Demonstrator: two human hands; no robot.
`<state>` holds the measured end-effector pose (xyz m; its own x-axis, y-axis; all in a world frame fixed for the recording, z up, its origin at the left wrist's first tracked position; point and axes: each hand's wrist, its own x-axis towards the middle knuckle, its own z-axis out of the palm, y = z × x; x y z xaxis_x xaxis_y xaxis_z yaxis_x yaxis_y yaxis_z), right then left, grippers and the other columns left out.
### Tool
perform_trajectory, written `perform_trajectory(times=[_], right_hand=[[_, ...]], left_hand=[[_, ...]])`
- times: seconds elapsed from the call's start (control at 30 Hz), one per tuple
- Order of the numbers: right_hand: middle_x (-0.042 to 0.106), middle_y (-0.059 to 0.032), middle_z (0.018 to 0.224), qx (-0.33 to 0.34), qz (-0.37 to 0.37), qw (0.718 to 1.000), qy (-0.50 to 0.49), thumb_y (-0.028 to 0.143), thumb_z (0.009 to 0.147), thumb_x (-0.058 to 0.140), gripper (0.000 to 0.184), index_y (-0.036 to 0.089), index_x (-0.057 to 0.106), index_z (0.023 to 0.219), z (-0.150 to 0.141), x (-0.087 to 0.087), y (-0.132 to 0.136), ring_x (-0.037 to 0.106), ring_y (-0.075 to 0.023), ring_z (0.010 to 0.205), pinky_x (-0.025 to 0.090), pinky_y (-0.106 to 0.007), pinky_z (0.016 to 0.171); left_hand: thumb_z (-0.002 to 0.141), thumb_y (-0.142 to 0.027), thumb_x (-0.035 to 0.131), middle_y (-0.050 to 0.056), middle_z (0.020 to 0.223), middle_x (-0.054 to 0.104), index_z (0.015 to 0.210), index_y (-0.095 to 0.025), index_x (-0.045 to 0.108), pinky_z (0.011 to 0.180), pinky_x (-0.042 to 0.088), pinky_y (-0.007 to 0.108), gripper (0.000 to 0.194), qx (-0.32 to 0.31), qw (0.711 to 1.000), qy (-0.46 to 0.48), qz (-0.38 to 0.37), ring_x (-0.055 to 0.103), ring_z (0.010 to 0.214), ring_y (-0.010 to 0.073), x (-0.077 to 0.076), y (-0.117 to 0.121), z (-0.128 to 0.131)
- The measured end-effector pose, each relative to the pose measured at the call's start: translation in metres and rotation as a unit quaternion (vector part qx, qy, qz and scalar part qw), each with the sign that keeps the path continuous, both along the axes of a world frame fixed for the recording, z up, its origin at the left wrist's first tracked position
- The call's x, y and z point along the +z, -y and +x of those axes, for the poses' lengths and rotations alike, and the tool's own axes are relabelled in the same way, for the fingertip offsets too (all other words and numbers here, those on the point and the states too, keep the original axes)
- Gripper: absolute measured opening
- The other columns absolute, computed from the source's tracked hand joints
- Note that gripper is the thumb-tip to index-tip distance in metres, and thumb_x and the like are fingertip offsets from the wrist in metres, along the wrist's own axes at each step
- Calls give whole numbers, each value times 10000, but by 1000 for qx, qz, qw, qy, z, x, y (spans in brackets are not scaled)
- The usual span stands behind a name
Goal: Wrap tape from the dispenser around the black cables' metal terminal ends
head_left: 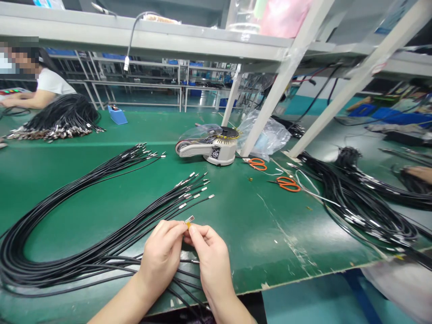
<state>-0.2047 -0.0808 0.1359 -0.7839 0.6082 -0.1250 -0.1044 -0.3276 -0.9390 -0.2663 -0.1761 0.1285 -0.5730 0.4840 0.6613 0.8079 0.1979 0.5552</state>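
My left hand [162, 252] and my right hand [213, 256] meet above the front of the green table. Both pinch a black cable just behind its silver metal connector [190, 219], which points up and to the right. A small piece of yellow tape [188, 225] shows between the fingertips at the connector's base. My fingers hide most of the held cable. Beneath and left of the hands, a bundle of black cables [111, 240] curves in a U, its bare metal connectors lying beyond my hands. Several cables run under my wrists.
A round tape dispenser [221, 152] stands at the back, with orange-handled scissors [287, 183] to its right. More black cables [364, 198] lie on the right. Shelf posts [270, 99] rise from the table. At far left a co-worker [50, 83] sits behind a cable pile [64, 117].
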Motion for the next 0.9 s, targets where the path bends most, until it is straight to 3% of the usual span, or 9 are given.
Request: perform_trajectory(times=[0.9], right_hand=[[688, -24, 714, 6, -8, 1000, 10, 354, 746, 680, 210, 145, 664, 732, -3, -7, -1, 637, -172, 737, 498, -284, 708]], left_hand=[[871, -82, 464, 37, 915, 652, 1085, -186, 562, 756, 482, 257, 257, 5, 1000, -14, -8, 581, 819, 128, -2, -1, 0]])
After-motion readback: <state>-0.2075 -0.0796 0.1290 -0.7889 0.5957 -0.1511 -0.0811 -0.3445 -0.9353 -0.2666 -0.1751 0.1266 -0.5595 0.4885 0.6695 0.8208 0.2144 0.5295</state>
